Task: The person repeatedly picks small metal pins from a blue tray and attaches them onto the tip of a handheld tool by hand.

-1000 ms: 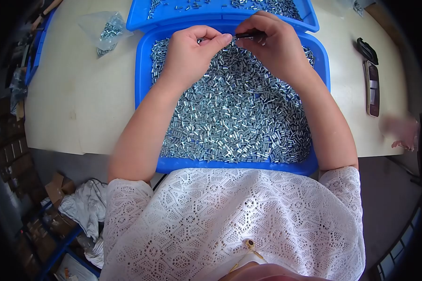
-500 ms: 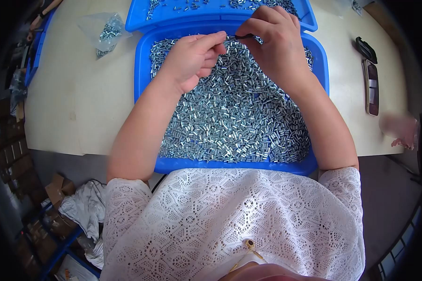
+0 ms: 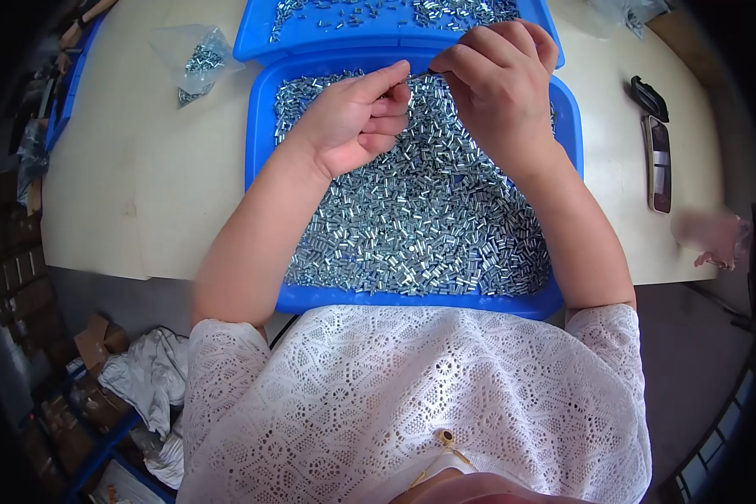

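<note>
Many small silvery metal pieces [image 3: 412,227] fill a blue bin [image 3: 263,126] in front of me. Over its far part, my left hand [image 3: 357,118] is closed, thumb against the curled fingers; what it pinches is too small to make out. My right hand [image 3: 500,92] is just to the right, its thumb and fingertips closed on a thin dark object [image 3: 424,74] that reaches toward my left fingertips. Most of that object is hidden by the right fingers. Both hands are above the pieces.
Behind the bin stands a second blue bin [image 3: 336,35] with fewer pieces. A clear bag of pieces [image 3: 202,63] lies at the left. To the right are a phone [image 3: 659,164], a black object [image 3: 649,98] and a blurred pink item [image 3: 714,239]. Part of another person's arm shows at top left.
My left hand has turned, its lower fingers now showing below the thumb. My right hand has shifted slightly, and less of the dark object shows. The view has also shifted a little.
</note>
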Demonstrator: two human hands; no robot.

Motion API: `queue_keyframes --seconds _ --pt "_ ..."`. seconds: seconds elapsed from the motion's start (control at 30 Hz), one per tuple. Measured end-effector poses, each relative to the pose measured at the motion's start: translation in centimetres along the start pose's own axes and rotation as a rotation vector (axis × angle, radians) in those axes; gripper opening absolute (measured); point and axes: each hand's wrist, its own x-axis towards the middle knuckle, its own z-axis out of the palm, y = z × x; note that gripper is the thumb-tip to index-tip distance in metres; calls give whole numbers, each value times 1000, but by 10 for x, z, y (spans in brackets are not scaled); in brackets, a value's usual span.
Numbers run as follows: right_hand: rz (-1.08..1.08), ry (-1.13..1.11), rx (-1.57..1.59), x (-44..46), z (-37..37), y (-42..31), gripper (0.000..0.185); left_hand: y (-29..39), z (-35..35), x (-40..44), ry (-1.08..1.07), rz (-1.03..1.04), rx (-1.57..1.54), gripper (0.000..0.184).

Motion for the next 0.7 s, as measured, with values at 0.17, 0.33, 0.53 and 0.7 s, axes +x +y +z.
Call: queue_keyframes --seconds 0.17,0.33,0.53,0.7 --pt "-39 58 -18 1 -1 -1 19 0 4 -2 27 -22 -9 29" --pt "-64 93 -34 1 -6 -1 20 -3 9 -4 -2 30 -24 30" --pt "-69 115 -37 1 -6 0 20 -5 16 -8 -30 89 -14 30" --pt "-40 87 -14 -1 -4 1 20 -3 11 -6 -4 79 -10 33"
